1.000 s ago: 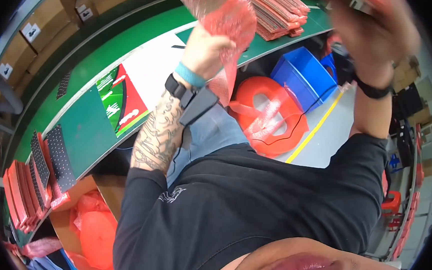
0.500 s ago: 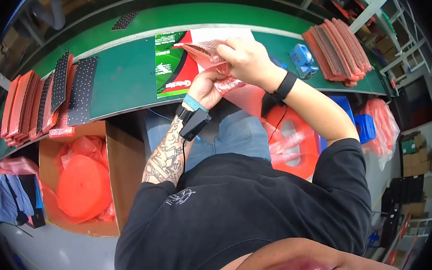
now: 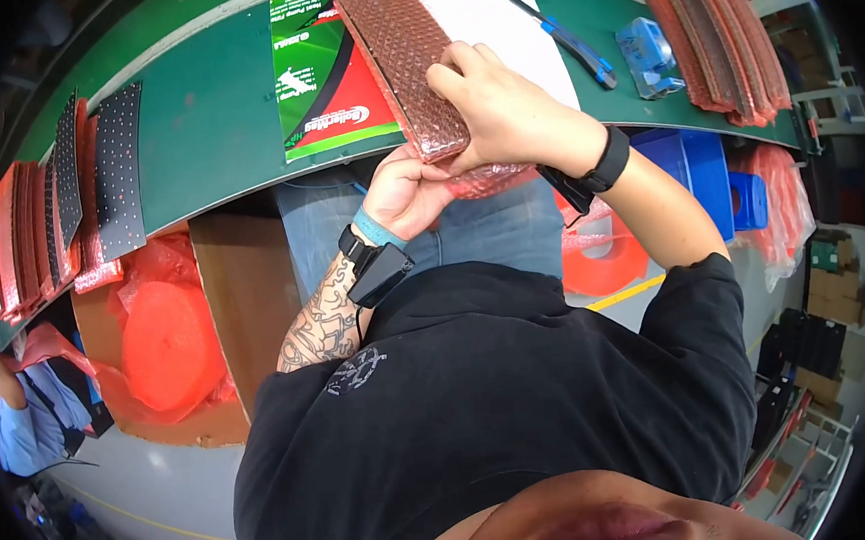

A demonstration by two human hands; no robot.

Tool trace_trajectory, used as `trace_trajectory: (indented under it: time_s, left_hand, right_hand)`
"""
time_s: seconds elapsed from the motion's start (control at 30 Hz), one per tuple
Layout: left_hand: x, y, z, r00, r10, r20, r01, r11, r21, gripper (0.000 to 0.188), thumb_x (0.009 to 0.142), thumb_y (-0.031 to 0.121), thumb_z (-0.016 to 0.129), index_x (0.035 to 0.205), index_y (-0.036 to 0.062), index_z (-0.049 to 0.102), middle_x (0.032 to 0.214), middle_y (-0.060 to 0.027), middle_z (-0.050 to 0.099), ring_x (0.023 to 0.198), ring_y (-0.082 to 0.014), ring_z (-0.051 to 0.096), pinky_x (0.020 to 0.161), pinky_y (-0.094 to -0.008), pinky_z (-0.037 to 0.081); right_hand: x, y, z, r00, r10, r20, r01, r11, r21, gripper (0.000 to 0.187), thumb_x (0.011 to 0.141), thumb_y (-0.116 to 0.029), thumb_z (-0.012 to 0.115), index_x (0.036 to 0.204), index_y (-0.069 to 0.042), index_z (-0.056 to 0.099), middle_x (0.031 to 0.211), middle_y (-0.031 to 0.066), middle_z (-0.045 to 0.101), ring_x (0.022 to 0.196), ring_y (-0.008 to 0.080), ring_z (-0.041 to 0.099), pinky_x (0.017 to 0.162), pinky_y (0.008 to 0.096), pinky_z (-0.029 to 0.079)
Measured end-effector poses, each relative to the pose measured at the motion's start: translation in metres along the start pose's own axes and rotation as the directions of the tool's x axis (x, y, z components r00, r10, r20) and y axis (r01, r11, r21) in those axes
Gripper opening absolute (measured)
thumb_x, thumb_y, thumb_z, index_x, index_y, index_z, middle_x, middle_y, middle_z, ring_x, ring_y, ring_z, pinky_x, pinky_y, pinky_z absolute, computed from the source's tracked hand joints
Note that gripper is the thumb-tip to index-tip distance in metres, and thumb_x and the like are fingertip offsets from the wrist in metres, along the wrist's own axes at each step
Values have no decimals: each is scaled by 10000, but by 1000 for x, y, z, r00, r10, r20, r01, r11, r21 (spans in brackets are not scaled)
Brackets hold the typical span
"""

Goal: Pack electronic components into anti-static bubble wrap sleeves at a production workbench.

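A flat oblong panel wrapped in red bubble wrap (image 3: 403,56) slants over the printed sheet on the bench, its broad face showing. The fingers of my left hand (image 3: 403,200) are closed at its near end, pinching the wrap by the lower corner. My right hand (image 3: 507,114) grips the panel's right side near that same end, fingers bent onto the face. A loose tail of bubble wrap (image 3: 491,181) hangs below my right hand, over my lap. Part of the panel's near edge is hidden by my fingers.
Beyond my right hand lie a blue utility knife (image 3: 567,42) and a blue tape dispenser (image 3: 646,54). Wrapped panels (image 3: 723,49) stand right, more wrapped panels (image 3: 24,233) and black dotted sheets (image 3: 120,171) left. A cardboard box (image 3: 239,294) holds a bubble-wrap roll. Someone's arm (image 3: 4,380) shows far left.
The wrapped panel has turned from edge-on to showing its broad face. My right hand has come down from above the wrap to its side. The view has shifted, and the knife is now uncovered.
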State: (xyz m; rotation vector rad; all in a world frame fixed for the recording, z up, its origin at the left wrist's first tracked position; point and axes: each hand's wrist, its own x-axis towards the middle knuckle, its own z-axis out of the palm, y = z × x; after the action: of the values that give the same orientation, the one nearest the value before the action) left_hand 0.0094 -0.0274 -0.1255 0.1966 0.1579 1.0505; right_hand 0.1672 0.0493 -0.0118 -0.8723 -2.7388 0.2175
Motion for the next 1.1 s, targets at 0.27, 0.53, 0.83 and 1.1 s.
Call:
trace_trajectory:
  time_s: [0.27, 0.53, 0.83, 1.1]
  left_hand:
    - [-11, 2, 4, 990, 42, 135, -5, 966, -260, 574, 1016, 194, 488, 1518, -18, 309, 1527, -186, 424, 1440, -350, 380, 1199, -553, 305]
    - [-3, -12, -17, 990, 138, 0, -138, 990, -9, 616, 1050, 313, 476, 1563, 60, 247, 1570, -173, 367, 1442, -354, 377, 1199, -573, 300]
    - [-2, -15, -16, 992, 111, -59, -109, 993, 40, 575, 1059, 294, 466, 1541, 39, 285, 1543, -195, 400, 1415, -366, 415, 1174, -582, 346]
    - [-5, -10, -6, 985, 79, -155, -84, 996, -28, 518, 1099, 334, 350, 1511, 23, 323, 1503, -202, 448, 1370, -365, 473, 1162, -543, 388]
  right_hand:
    - [-8, 8, 19, 996, 45, -72, -32, 984, 174, 762, 537, -186, 945, 1178, -5, 574, 1198, 189, 533, 1127, 398, 537, 956, 454, 511]
    - [-32, 12, 35, 957, 168, -237, -99, 955, 278, 703, 603, -119, 912, 1214, -18, 580, 1322, 194, 546, 1230, 398, 539, 1022, 441, 480]
    - [-47, 6, 49, 913, 344, -217, -273, 914, 301, 670, 699, -116, 840, 1290, 38, 566, 1197, 254, 653, 1112, 401, 634, 977, 445, 510]
    - [-36, 3, 22, 949, 307, -77, -299, 949, 98, 701, 671, -166, 862, 1293, 16, 595, 1175, 195, 662, 1165, 365, 613, 989, 432, 505]
